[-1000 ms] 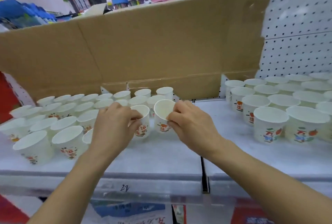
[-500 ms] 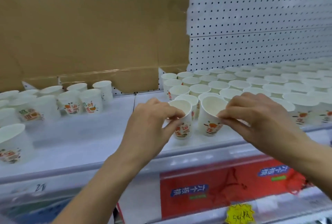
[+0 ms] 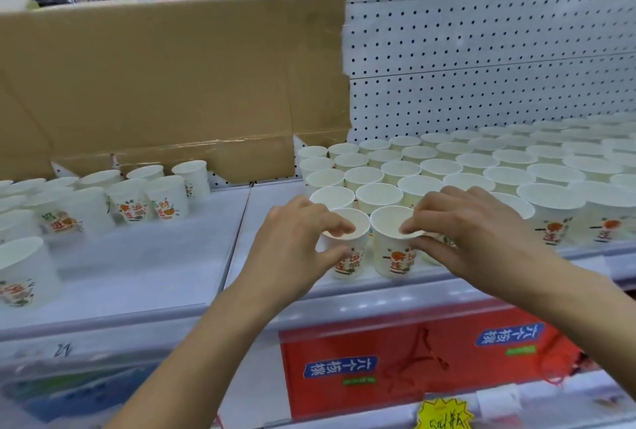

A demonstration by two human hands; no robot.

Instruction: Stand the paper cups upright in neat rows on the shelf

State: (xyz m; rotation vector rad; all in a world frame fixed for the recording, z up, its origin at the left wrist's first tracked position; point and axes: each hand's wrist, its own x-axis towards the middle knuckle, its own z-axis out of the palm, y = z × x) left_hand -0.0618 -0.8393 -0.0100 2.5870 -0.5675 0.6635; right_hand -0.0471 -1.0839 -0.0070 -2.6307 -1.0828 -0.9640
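At the front of the white metal shelf (image 3: 155, 267), the left hand (image 3: 296, 239) pinched the rim of one white printed paper cup (image 3: 347, 258), the right hand (image 3: 471, 232) its upright neighbour (image 3: 392, 253). Such cups looked light and easily crushed; the stiffer rim suited gripping.

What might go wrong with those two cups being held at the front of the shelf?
The left hand and right hand pinch the thin rims of two white printed paper cups, which might dent. Both cups stand near the white shelf's front edge, so a nudge may tip them off. Packed rows of cups behind could topple.
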